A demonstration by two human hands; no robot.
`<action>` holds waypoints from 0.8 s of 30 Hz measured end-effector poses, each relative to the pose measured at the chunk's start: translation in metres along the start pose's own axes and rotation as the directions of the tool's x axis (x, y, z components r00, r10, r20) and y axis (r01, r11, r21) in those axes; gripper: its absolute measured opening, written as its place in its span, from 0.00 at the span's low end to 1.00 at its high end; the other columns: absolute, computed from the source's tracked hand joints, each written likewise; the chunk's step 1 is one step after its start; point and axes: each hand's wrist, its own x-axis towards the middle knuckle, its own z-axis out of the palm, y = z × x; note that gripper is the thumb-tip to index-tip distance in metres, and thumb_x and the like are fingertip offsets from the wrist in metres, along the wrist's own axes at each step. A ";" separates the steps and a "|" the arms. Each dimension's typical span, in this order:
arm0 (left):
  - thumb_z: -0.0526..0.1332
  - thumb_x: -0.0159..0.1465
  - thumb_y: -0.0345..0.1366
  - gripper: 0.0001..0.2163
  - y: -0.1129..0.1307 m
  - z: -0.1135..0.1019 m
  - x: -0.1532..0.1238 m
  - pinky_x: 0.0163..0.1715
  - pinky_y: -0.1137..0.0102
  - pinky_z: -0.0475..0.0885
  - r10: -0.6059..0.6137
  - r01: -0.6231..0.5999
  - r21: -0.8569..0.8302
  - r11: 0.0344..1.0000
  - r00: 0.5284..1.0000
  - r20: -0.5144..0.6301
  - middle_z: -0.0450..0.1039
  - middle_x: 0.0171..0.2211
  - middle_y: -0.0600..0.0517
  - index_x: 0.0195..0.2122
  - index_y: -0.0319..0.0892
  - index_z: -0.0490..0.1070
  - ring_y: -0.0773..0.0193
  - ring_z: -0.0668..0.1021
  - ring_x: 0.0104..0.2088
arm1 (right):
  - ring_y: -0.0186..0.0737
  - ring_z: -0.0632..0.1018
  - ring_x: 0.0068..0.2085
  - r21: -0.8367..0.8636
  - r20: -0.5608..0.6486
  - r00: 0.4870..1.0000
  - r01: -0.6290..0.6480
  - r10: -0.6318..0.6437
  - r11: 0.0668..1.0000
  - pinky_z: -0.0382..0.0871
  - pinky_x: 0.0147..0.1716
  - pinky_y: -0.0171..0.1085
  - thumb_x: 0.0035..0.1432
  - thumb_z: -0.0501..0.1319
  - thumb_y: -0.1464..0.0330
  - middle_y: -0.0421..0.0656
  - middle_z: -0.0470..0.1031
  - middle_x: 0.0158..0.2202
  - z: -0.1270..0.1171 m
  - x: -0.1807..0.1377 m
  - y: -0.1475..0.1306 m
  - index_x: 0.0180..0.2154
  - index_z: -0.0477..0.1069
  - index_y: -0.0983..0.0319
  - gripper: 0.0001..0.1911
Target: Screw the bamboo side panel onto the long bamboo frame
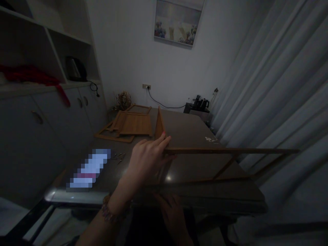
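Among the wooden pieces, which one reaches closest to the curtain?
The long open frame held by the left hand. It extends toward the curtain; the slatted panel and other wooden pieces are farther left.

No lettering, brand, number or sign can be read anywhere. The bright patch (89,169) at the near left of the tabletop (184,126) is pixelated, so any writing there is illegible. The small white marks (210,139) near the tabletop's right edge are too small to make out, and the kettle (74,68) on the shelf is too dark to show a legible label.
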 end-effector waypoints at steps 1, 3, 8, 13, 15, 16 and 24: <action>0.63 0.57 0.47 0.25 0.000 0.000 0.000 0.31 0.61 0.73 -0.001 0.001 -0.003 1.000 1.000 0.000 0.72 0.52 0.48 0.54 0.43 0.67 0.56 0.80 0.36 | 0.42 0.74 0.39 0.002 0.005 1.000 -0.002 0.002 1.000 0.68 0.40 0.41 0.68 0.46 0.67 0.42 0.76 0.41 -0.001 0.000 0.000 0.56 0.65 0.52 0.19; 0.63 0.57 0.48 0.25 0.000 0.000 0.000 0.31 0.61 0.72 -0.008 0.008 -0.004 1.000 1.000 -0.001 0.72 0.53 0.49 0.54 0.44 0.68 0.56 0.80 0.35 | 0.43 0.74 0.41 0.000 0.006 1.000 -0.007 0.007 1.000 0.68 0.41 0.41 0.67 0.48 0.66 0.42 0.76 0.42 0.000 -0.001 0.000 0.58 0.63 0.51 0.19; 0.61 0.58 0.49 0.25 0.000 0.000 0.000 0.32 0.61 0.72 -0.012 0.012 -0.005 1.000 1.000 0.018 0.71 0.53 0.49 0.54 0.44 0.67 0.56 0.80 0.36 | 0.44 0.73 0.42 0.009 0.011 1.000 -0.028 0.028 1.000 0.69 0.42 0.43 0.67 0.49 0.65 0.42 0.75 0.44 0.004 -0.005 0.001 0.60 0.59 0.50 0.21; 0.61 0.58 0.49 0.25 0.000 -0.001 0.000 0.33 0.61 0.73 -0.018 0.018 0.000 1.000 0.999 0.035 0.70 0.54 0.50 0.55 0.45 0.66 0.55 0.80 0.38 | 0.42 0.73 0.42 0.036 0.018 0.999 -0.048 0.047 0.998 0.69 0.43 0.42 0.67 0.48 0.69 0.42 0.75 0.43 0.002 -0.003 -0.002 0.61 0.58 0.50 0.22; 0.61 0.58 0.49 0.25 0.000 0.000 0.000 0.33 0.61 0.73 -0.019 0.019 0.002 1.000 0.999 0.039 0.70 0.54 0.49 0.55 0.45 0.66 0.55 0.80 0.38 | 0.42 0.73 0.44 0.038 0.020 0.999 -0.050 0.049 0.998 0.69 0.44 0.42 0.66 0.48 0.71 0.42 0.75 0.44 -0.002 -0.002 -0.004 0.61 0.59 0.51 0.23; 0.61 0.58 0.48 0.25 0.000 0.000 0.000 0.33 0.61 0.73 -0.020 0.020 -0.001 1.000 0.999 0.040 0.70 0.54 0.49 0.55 0.45 0.66 0.55 0.80 0.38 | 0.42 0.73 0.44 0.034 0.019 0.999 -0.050 0.049 0.998 0.69 0.45 0.42 0.66 0.48 0.72 0.42 0.75 0.45 -0.004 -0.001 -0.005 0.60 0.59 0.51 0.23; 0.62 0.57 0.47 0.25 0.001 0.000 0.001 0.32 0.60 0.74 -0.033 0.033 -0.013 0.999 0.999 0.027 0.71 0.53 0.47 0.55 0.45 0.67 0.54 0.80 0.35 | 0.42 0.74 0.42 -0.047 0.015 0.998 -0.059 0.060 0.997 0.72 0.42 0.40 0.62 0.52 0.76 0.41 0.76 0.42 -0.019 0.009 -0.015 0.58 0.63 0.51 0.25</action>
